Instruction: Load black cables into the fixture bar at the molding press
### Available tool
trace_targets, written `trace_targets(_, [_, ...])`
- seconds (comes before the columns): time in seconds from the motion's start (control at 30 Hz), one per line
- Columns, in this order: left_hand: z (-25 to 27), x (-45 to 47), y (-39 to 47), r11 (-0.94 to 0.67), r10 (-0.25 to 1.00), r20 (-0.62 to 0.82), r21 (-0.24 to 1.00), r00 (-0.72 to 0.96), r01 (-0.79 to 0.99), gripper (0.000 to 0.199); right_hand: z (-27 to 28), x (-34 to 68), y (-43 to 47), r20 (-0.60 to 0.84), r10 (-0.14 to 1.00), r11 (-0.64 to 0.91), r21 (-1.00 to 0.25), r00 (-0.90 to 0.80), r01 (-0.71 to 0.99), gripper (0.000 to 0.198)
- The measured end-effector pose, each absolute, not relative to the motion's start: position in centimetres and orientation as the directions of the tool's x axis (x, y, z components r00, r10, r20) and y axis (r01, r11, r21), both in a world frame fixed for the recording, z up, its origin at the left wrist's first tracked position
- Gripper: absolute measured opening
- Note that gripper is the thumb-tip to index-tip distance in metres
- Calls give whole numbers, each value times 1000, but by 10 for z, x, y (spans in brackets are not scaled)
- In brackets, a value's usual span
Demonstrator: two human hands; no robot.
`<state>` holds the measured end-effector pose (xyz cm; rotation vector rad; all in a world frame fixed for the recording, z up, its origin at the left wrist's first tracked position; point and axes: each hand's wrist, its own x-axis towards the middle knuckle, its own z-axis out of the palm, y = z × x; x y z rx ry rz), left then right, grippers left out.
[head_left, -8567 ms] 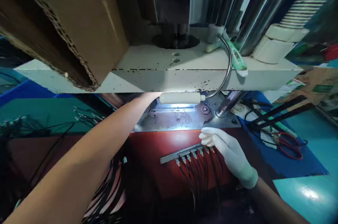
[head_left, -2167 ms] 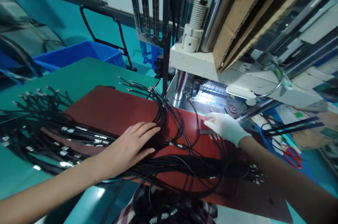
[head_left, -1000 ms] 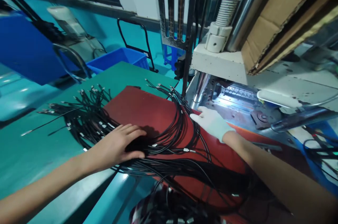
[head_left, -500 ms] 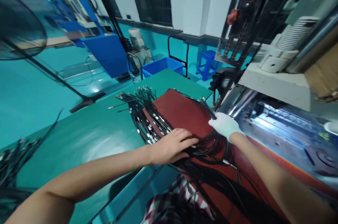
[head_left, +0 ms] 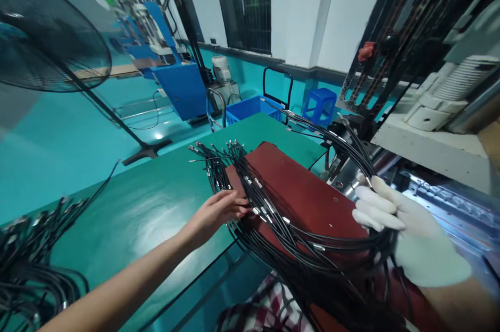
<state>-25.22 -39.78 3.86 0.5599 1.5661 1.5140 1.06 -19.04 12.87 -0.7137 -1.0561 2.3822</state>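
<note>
My right hand (head_left: 406, 235), in a white glove, is closed around a looped bundle of black cables (head_left: 351, 152) and holds it up above the red mat (head_left: 300, 191). The loop arcs over the glove toward the press machine (head_left: 437, 149). My bare left hand (head_left: 219, 209) lies flat on another spread of black cables with metal ends (head_left: 234, 175) at the mat's left edge, its fingers touching the cables. More cables (head_left: 308, 264) trail from the mat down toward my lap.
The green table (head_left: 148, 207) carries a second heap of black cables (head_left: 31, 248) at the far left. A standing fan (head_left: 50, 29) is at the upper left. A blue crate (head_left: 250, 108) and blue stool (head_left: 320, 105) stand on the floor behind the table.
My right hand has gone from resting on the cables by the press to gripping a bundle and lifting it. The view has swung left. My left hand stays on the cable spread.
</note>
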Motion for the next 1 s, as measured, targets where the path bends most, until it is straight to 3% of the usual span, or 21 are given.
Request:
trace_targets(0.07, [40, -266, -367, 182, 841, -396, 849, -369, -496, 37, 121, 17, -186, -263, 573, -594, -785, -776, -173, 28])
trace_targets(0.2, [41, -278, -297, 85, 750, -345, 896, -564, -435, 27, 108, 23, -182, -224, 587, -501, -855, -778, -132, 29])
trace_targets(0.33, [38, -259, -270, 60, 740, -203, 969, -641, -238, 10, 93, 16, -186, -228, 615, -351, -936, -755, -3, 27])
trace_targets(0.47, [29, -247, -287, 216, 801, -155, 976, -578, 39, 4, 55, -4, -179, -198, 726, -95, -977, -658, 190, 29])
trace_targets(0.57, [25, -258, -304, 382, 825, -173, 872, -538, 306, 6, 24, -14, -166, -221, 792, 100, -872, -569, 479, 24])
trace_targets(0.63, [25, -267, -311, 461, 825, -167, 752, -539, 472, 7, 12, -15, -161, -222, 811, 176, -791, -542, 586, 33])
trace_targets(0.73, [27, -273, -315, 518, 831, -161, 571, -532, 637, 7, 8, -13, -162, -196, 823, 173, -808, -533, 564, 42])
trace_targets(0.8, [29, -272, -315, 526, 841, -172, 486, -514, 698, 13, 11, -11, -166, -164, 833, 138, -863, -528, 486, 37])
trace_targets(0.9, [30, -269, -314, 526, 848, -181, 411, -499, 744, 22, 15, -9, -172, -51, 867, 131, -936, -495, 326, 26])
trace_targets(1.0, [30, -269, -316, 526, 849, -180, 375, -497, 763, 25, 20, -8, -176, 5, 894, 121, -966, -448, 230, 29])
